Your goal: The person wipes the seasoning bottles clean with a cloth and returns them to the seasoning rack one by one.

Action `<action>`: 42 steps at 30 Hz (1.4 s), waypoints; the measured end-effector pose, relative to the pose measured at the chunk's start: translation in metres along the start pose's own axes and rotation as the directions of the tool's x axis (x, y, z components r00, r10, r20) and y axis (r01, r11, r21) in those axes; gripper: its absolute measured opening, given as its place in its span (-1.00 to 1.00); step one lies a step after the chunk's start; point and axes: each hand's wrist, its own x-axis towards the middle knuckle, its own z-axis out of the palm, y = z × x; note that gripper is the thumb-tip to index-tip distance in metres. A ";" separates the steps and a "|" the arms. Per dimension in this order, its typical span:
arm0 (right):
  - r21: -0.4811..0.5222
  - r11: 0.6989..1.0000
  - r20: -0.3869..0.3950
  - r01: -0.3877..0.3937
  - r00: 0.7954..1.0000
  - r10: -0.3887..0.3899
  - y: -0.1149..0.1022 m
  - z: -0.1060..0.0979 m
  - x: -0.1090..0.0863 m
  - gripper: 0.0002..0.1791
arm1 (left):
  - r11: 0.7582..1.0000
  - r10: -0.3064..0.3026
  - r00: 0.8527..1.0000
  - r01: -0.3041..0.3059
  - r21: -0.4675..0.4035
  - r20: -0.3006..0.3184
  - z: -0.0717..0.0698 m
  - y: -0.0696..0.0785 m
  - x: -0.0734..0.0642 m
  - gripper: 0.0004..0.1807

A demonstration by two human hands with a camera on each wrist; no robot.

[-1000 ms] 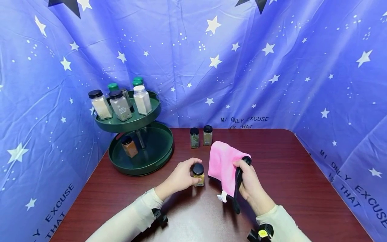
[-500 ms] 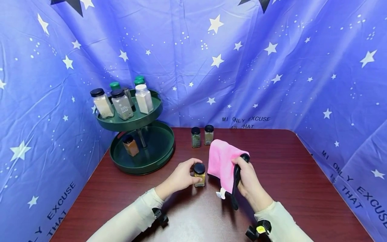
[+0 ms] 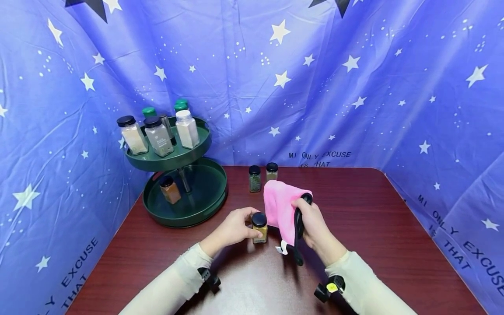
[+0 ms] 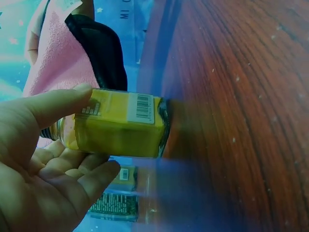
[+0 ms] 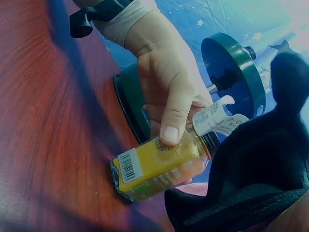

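My left hand (image 3: 232, 228) grips a small square glass spice jar (image 3: 260, 235) with yellow contents and a black lid, thumb on one side and fingers behind. The jar stands upright at the middle of the table; in the left wrist view its barcode label (image 4: 141, 108) shows near the base. Just to its right, my right hand (image 3: 316, 225) holds a pink cloth (image 3: 280, 206) with black edging and a white tag. The cloth hangs close by the jar's lid; whether they touch I cannot tell. In the right wrist view the cloth's black side (image 5: 251, 169) hides part of the lid.
A green two-tier turntable rack (image 3: 185, 216) stands at the left, several jars on its upper tier and an orange-brown jar (image 3: 170, 190) on the lower. Two black-lidded jars, one green (image 3: 254, 179) and one partly covered (image 3: 271, 171), stand at the table's back edge before a starry blue curtain (image 3: 252, 87).
My right hand has brought the pink cloth leftward to the yellow jar, and the cloth now covers part of a back jar. The left hand and its jar have stayed nearly still.
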 end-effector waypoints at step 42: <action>-0.507 0.006 0.787 0.862 0.466 -0.403 0.022 0.034 -0.016 -0.40 | 0.942 0.332 0.939 -0.335 -0.011 -0.091 -0.001 -0.011 0.003 -0.37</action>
